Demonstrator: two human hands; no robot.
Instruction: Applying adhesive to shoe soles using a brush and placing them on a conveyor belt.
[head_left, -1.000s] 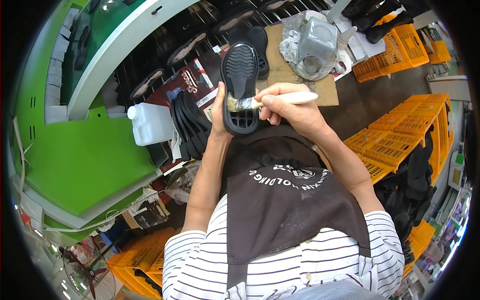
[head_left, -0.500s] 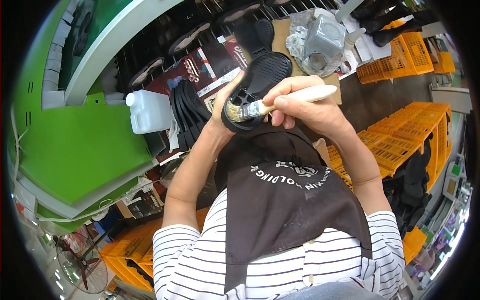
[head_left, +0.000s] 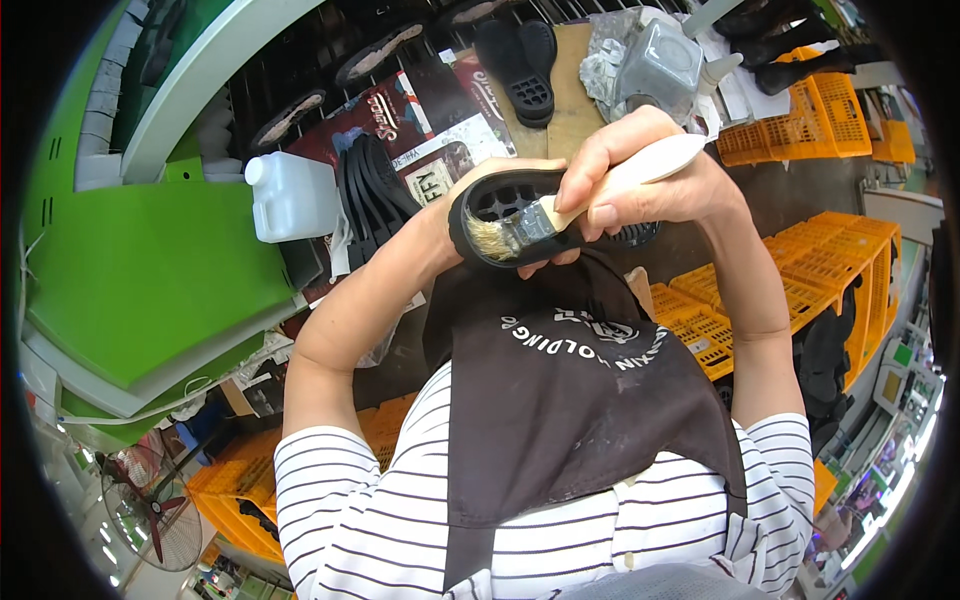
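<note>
My left hand (head_left: pixel 436 225) is wrapped around a black shoe sole (head_left: pixel 487 200) in front of the apron, holding it with its hollow inner side up. A grid of ribs shows inside the sole's rounded end. My right hand (head_left: pixel 690 190) grips the pale handle of a flat paintbrush (head_left: pixel 650 167). Its light bristles touch the inside of the sole near the rim. The right hand covers much of the sole's other end, though some ridged tread shows beyond it. Two more black soles (head_left: pixel 528 75) lie on a brown board ahead.
Several black soles (head_left: pixel 372 195) stand in a row beside a white plastic jug (head_left: pixel 297 195) at the left. A clear bottle (head_left: pixel 660 62) wrapped in plastic film stands at the far right of the bench. Orange crates (head_left: pixel 800 130) are on the right; a green machine (head_left: pixel 150 285) fills the left.
The sole has turned so its far end points right instead of away from me. My right hand has risen slightly, with the brush still at the sole's rounded end.
</note>
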